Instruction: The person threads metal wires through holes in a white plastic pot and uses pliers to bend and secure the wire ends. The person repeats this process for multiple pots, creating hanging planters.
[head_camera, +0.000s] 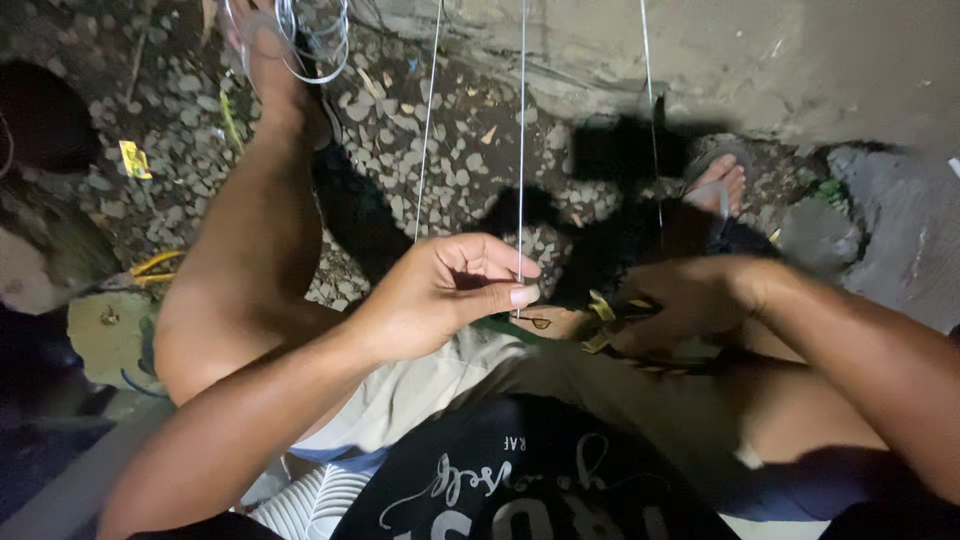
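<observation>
My left hand (440, 292) pinches a thin pale line (521, 150) between thumb and forefinger, just above my lap. Two more thin lines (430, 110) run beside it up toward the concrete. My right hand (690, 300) is blurred and closed around a small yellow-and-black tool (603, 312) next to the pinch point. My left leg stretches forward, and a coil of pale wire (300, 40) loops around the toes of that foot (262, 50). My right foot (718, 185) rests in a sandal on the gravel.
Gravel ground (450, 150) lies under my legs, with a concrete slab (700, 60) beyond it. A yellow wrapper (133, 158) and a yellow-handled tool (152, 265) lie at the left near a greenish bag (105, 335). A dark rock (818, 235) sits at the right.
</observation>
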